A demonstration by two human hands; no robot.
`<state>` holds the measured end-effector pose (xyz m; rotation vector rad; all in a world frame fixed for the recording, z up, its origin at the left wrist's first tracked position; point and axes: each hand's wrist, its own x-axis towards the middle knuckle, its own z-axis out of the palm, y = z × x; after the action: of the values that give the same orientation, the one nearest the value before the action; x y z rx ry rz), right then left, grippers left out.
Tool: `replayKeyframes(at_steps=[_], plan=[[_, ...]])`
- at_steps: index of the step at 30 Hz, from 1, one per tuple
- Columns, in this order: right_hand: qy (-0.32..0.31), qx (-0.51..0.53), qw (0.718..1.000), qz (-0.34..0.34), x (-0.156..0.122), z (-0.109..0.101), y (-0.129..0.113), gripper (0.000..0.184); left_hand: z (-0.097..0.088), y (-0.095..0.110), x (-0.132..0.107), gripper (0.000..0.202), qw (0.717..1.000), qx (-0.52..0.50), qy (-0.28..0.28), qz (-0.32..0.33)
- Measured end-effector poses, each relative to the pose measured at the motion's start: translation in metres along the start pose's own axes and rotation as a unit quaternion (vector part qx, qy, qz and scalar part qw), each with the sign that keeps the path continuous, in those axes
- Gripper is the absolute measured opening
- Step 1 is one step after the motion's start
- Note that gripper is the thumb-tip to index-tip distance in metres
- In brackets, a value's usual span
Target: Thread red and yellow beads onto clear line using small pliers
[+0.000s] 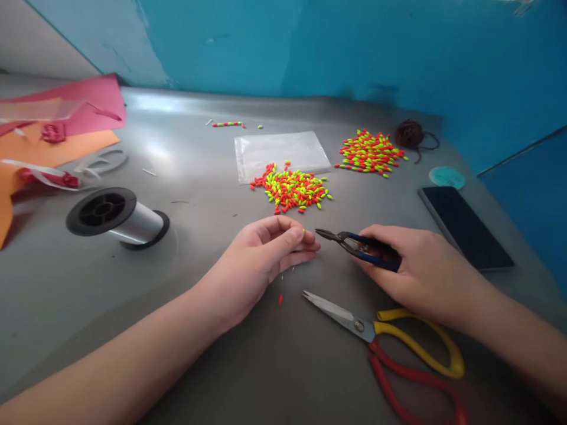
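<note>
Close together, the left hand (pixel 268 251) pinches a yellow-green bead (pixel 303 231) at its fingertips, near a bead pile (pixel 296 190), as the right hand (pixel 411 257) closes around pliers (pixel 342 236).

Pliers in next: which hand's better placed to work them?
Right, I'd judge. The right hand already holds the pliers, tips pointing toward the left hand. The left looks occupied, pinching what appears to be a yellow-green bead.
</note>
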<state>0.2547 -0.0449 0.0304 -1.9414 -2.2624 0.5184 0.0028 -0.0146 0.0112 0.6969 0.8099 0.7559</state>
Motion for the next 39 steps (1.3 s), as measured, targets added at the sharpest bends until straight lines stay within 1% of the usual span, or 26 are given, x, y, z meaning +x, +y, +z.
replayKeyframes(at_steps=[3,10,12,18,23,26,30,34,39], plan=[[0.007,0.024,1.000,-0.005,-0.0016,-0.0004,-0.0016,0.020,0.0001,-0.0007,0.0000,0.021,1.000,0.018,-0.013,0.004],[0.010,0.047,0.999,-0.022,-0.0038,0.0005,-0.0064,0.013,-0.0009,-0.0035,0.0010,0.022,0.999,0.044,-0.029,0.005],[0.003,0.049,0.999,-0.023,-0.0035,-0.0003,-0.0078,0.012,-0.0012,-0.0039,0.0016,0.022,0.998,0.055,-0.032,0.008],[-0.016,0.028,0.999,-0.023,-0.0043,-0.0024,-0.0085,0.015,0.0010,-0.0018,0.0001,0.023,0.997,0.073,-0.036,0.007],[-0.015,0.031,0.999,-0.023,-0.0040,-0.0016,-0.0069,0.023,0.0049,0.0035,-0.0031,0.022,0.997,0.051,-0.046,-0.030],[-0.014,0.037,0.999,-0.002,-0.0022,-0.0017,-0.0050,0.027,0.0044,0.0055,-0.0033,0.023,0.997,0.045,-0.048,-0.042],[-0.020,0.043,0.998,0.028,0.0003,-0.0011,-0.0026,0.031,0.0026,0.0041,-0.0023,0.023,0.997,0.032,-0.036,-0.066],[-0.035,0.064,0.997,0.032,0.0005,0.0000,-0.0033,0.027,0.0032,0.0024,-0.0014,0.021,0.997,0.005,-0.033,-0.067],[-0.061,0.079,0.995,0.029,-0.0029,-0.0019,-0.0102,0.028,0.0038,0.0012,-0.0019,0.021,0.997,0.010,-0.043,-0.062]])
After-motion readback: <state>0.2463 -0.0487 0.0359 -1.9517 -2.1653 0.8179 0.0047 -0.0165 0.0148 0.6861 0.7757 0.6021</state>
